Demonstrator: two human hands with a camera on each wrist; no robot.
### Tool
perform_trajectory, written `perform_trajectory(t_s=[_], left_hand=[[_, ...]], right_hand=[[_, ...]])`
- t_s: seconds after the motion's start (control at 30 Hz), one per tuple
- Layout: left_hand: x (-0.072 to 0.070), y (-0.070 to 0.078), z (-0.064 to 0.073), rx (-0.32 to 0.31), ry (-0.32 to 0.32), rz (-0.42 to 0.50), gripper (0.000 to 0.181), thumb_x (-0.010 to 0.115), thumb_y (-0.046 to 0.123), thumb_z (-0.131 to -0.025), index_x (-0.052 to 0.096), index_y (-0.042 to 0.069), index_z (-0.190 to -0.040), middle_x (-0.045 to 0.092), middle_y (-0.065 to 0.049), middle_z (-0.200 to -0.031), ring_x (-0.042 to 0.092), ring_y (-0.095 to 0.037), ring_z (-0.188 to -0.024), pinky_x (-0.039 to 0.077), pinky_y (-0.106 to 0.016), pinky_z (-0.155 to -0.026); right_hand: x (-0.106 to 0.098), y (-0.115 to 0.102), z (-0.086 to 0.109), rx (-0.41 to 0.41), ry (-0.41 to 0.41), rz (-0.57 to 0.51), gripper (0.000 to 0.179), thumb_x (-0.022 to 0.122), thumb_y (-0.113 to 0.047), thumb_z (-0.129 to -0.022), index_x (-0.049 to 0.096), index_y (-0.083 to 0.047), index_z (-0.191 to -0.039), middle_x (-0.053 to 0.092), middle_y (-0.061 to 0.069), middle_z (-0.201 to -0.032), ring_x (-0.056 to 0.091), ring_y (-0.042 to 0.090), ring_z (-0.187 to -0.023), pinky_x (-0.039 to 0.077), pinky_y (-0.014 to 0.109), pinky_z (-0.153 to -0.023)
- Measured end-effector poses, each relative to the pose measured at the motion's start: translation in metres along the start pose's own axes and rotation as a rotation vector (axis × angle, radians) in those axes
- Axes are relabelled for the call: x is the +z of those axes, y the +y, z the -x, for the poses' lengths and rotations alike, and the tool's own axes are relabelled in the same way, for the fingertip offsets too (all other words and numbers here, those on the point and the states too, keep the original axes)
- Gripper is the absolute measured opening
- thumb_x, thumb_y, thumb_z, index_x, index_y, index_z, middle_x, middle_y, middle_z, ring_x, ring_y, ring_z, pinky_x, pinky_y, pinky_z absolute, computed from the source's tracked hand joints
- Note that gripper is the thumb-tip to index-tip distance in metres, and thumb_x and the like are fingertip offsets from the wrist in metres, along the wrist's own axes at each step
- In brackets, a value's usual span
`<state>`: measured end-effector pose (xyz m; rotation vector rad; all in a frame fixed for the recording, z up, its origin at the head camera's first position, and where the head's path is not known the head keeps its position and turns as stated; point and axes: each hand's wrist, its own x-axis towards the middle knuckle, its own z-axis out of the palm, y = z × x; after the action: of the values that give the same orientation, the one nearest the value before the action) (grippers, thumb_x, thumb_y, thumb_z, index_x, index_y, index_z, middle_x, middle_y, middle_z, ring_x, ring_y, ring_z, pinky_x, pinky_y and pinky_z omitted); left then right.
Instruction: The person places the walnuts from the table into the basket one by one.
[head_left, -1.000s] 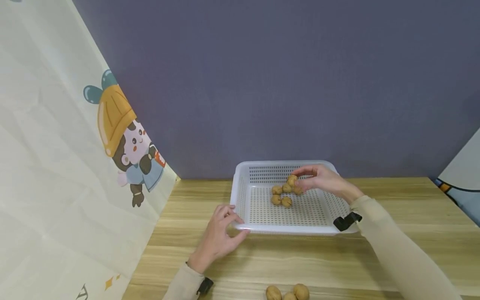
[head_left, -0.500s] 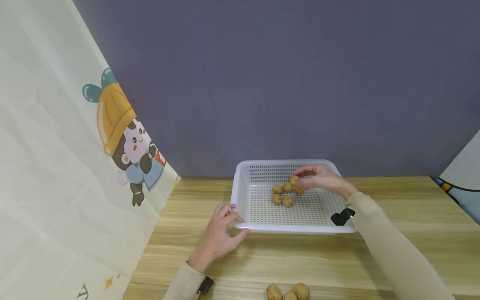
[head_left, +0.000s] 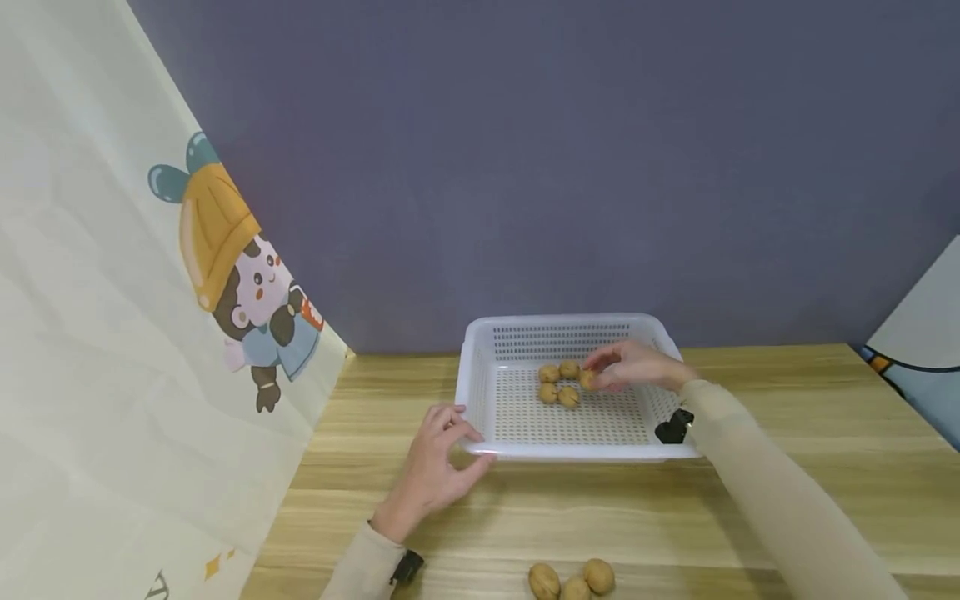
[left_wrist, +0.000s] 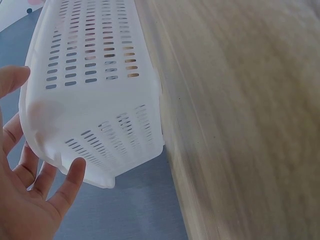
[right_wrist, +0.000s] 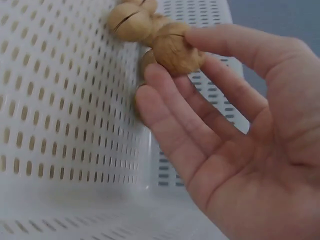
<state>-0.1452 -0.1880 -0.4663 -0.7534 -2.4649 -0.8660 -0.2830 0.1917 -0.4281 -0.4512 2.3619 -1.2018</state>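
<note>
A white perforated plastic basket (head_left: 577,452) stands on the wooden table, holding several walnuts (head_left: 568,397) in a cluster. Inside it, my right hand (head_left: 636,367) pinches a walnut (right_wrist: 177,50) between thumb and fingertips, right against the others. Other walnuts (right_wrist: 131,22) show beyond it in the right wrist view; some are partly hidden behind the fingers. At the basket's near left corner my left hand (head_left: 435,467) grips the rim, fingers over the edge and thumb at the front side. In the left wrist view, that hand's fingers (left_wrist: 70,185) lie around the basket's corner.
Three more walnuts (head_left: 576,587) lie on the wooden table (head_left: 480,525) at its near edge, in front of the basket. A dark blue-grey panel (head_left: 570,167) rises behind the table. A pale sheet with a cartoon figure (head_left: 262,292) hangs at the left.
My right hand has lowered a little with its walnut, down to the level of the cluster. The left hand stays at the basket's corner. The head view has shifted slightly.
</note>
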Motion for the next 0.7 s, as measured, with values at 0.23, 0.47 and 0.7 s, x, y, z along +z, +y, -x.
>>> perform_trajectory(t_s=[0.23, 0.47, 0.7], left_hand=[[-0.0023, -0.0009, -0.0007, -0.013, -0.012, -0.014, 0.024, 0.089, 0.032, -0.080, 0.074, 0.017, -0.093, 0.069, -0.004, -0.113, 0.058, -0.027, -0.132, 0.056, -0.054, -0.110], [-0.0025, -0.0008, 0.0005, -0.017, -0.007, -0.016, 0.024, 0.089, 0.032, -0.080, 0.074, 0.018, -0.092, 0.068, 0.000, -0.107, 0.058, -0.027, -0.132, 0.055, -0.052, -0.110], [-0.0014, -0.0006, 0.0005, -0.024, -0.017, -0.011, 0.024, 0.089, 0.033, -0.080, 0.074, 0.018, -0.092, 0.066, 0.002, -0.105, 0.058, -0.027, -0.133, 0.055, -0.053, -0.111]], right_hand=[[0.0029, 0.0026, -0.0051, 0.045, -0.005, 0.067, 0.053, 0.080, -0.022, -0.090, 0.068, -0.003, -0.138, 0.071, 0.017, -0.134, 0.070, 0.018, -0.102, 0.065, 0.039, -0.083], [0.0041, 0.0056, -0.0080, 0.079, -0.020, 0.061, 0.051, 0.082, -0.019, -0.089, 0.069, 0.000, -0.135, 0.073, 0.018, -0.129, 0.072, 0.017, -0.103, 0.066, 0.041, -0.088], [0.0052, 0.0071, -0.0074, 0.080, -0.018, 0.052, 0.049, 0.080, -0.013, -0.089, 0.067, 0.005, -0.132, 0.074, 0.019, -0.121, 0.072, 0.018, -0.099, 0.067, 0.041, -0.086]])
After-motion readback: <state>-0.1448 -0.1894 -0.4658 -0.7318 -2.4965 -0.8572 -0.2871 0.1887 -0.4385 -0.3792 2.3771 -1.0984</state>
